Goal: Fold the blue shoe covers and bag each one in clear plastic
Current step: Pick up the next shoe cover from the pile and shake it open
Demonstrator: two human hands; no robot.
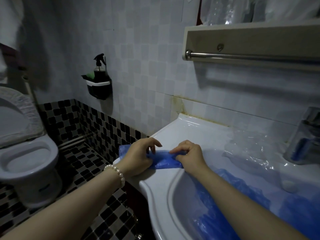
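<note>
A blue shoe cover (163, 160), folded into a narrow strip, lies on the left ledge of the white sink (181, 135). My left hand (138, 155) pinches its left end, and my right hand (187, 155) grips its right end with curled fingers. Another bit of blue plastic (123, 150) shows behind my left hand. A heap of loose blue shoe covers (242, 196) fills the basin, partly hidden by my right forearm. Clear plastic bags (251, 151) lie crumpled on the ledge to the right.
A chrome tap (306, 135) stands at the right edge. Above it is a shelf with a towel rail (251, 56). A toilet (26, 153) stands at the left on the checkered floor. A wall caddy (98, 87) holds a spray bottle.
</note>
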